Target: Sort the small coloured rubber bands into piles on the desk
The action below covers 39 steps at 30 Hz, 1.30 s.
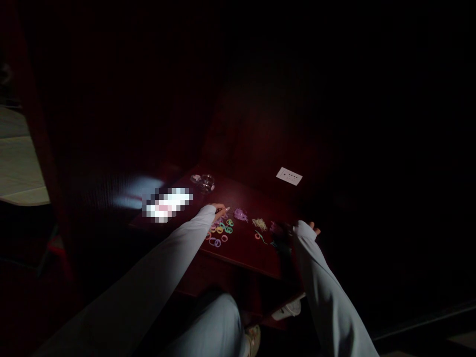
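Observation:
My left hand [220, 209] reaches over the table, its fingers bent and pressed together at the top of a group of small coloured hair ties [225, 227]. Whatever lies between those fingertips is too small to make out. Just right of it sits a heap of purple elastic bands [241, 214], and beyond that a heap of pale yellow bands [259, 224]. My right hand [316, 229] is at the table's right side, mostly hidden behind its cuff, with a few fingertips showing apart. Near it lie dark green bands [280, 246] and a thin green strand [261, 237].
A bright pixelated screen [169, 203] glows on the left of the dark red table [241, 253]. Clear round containers [206, 183] stand at the back. A white socket plate [289, 176] is on the wall behind. Deep shadow covers the right side.

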### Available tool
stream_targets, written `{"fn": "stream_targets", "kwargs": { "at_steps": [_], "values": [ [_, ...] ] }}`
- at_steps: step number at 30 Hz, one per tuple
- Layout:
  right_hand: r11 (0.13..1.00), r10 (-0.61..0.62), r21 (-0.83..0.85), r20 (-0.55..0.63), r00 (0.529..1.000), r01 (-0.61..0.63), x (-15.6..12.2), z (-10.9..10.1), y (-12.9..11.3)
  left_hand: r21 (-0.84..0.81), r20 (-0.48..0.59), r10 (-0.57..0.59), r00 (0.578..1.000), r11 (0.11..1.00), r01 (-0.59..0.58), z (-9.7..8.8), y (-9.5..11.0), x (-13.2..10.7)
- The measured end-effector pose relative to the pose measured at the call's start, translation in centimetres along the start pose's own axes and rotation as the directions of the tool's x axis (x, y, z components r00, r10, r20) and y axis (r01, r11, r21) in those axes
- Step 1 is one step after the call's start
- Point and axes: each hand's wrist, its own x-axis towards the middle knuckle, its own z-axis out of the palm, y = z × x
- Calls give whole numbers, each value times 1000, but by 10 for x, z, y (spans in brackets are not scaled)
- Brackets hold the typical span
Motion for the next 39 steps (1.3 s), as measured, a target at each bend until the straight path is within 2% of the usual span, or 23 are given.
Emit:
{"fn": "stream_targets", "kwargs": {
  "at_steps": [4, 9, 12, 16, 18, 21, 25, 27, 29, 32, 35, 39],
  "values": [
    [997, 71, -10, 82, 994, -71, 2, -3, -4, 18, -22, 13, 1000, 1000, -13, 3, -3, 2],
    [999, 48, 14, 86, 995, -49, -21, -2, -25, 44, -29, 19, 999, 999, -18, 4, -7, 3],
    [989, -109, 109, 66, 992, 102, -47, -3, -59, 21, -27, 8, 1000, 1000, -7, 4, -5, 1],
    [894, -395, 234, 11, 918, 382, -84, 0, -114, 1, -1, -31, 1000, 1000, 31, 0, 1, -2],
    [852, -457, 263, -47, 888, 453, -98, 5, -136, 20, -4, -27, 1000, 999, 27, -2, 4, -2],
    [822, -489, 257, -137, 861, 508, -110, 20, -157, 62, -6, 22, 1000, 998, -21, -6, 7, -1],
    [779, -584, 178, -143, 799, 601, -110, 43, -171, 45, 19, 3, 1000, 999, -4, -4, 6, 0],
    [771, -595, 158, -167, 786, 617, -105, 47, -173, 3, -2, 2, 1000, 1000, -2, -1, 4, 0],
    [787, -567, 153, -203, 798, 598, -96, 44, -168, -47, -38, -12, 999, 999, 10, 1, 4, -1],
    [859, -454, 160, -203, 867, 487, -76, 33, -154, -68, -87, -45, 995, 997, 40, 0, 9, -2],
    [915, -352, 177, -91, 932, 363, -58, 29, -138, -30, -78, -55, 995, 998, 53, -6, 18, -4],
    [934, -296, 214, 16, 955, 286, -46, 40, -126, 11, -76, -92, 993, 996, 93, -11, 28, -6]
  ]
}}
